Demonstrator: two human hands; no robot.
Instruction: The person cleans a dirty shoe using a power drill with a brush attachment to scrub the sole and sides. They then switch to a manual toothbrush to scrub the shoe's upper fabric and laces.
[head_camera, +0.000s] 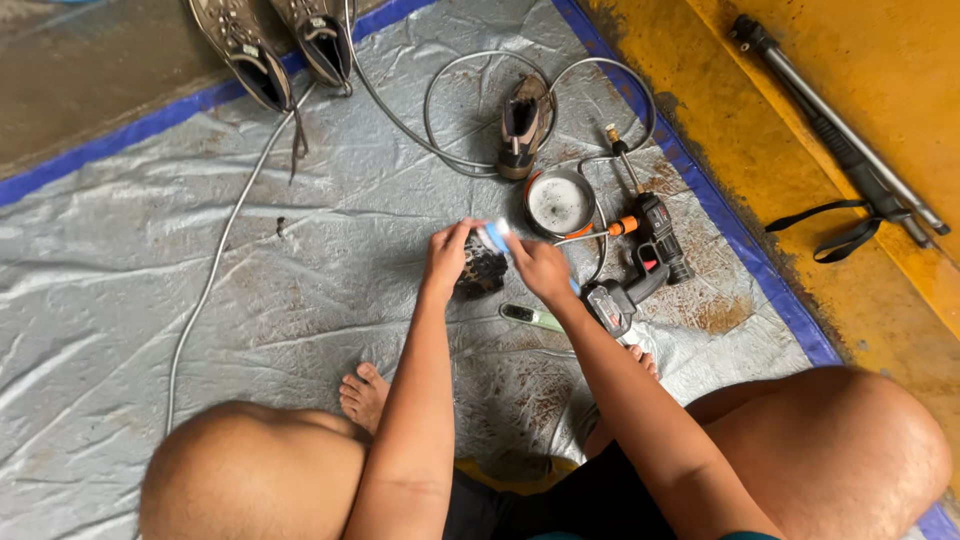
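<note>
My left hand (449, 254) grips a dark, dirty shoe (482, 274) held low over the grey tarp (200, 260). My right hand (536, 268) holds a blue and white brush (494, 236) against the top of that shoe. Both hands meet over the shoe, which they partly hide. A green-handled brush (531, 318) lies on the tarp just below my right wrist.
A cordless spray gun (640, 265) with an orange fitting lies right of my hands, beside a round bowl of murky water (560, 203) and a looped hose (440, 110). One brown shoe (523, 125) and a pair of shoes (270, 45) sit farther away. A folded tripod (840, 135) lies on the yellow floor.
</note>
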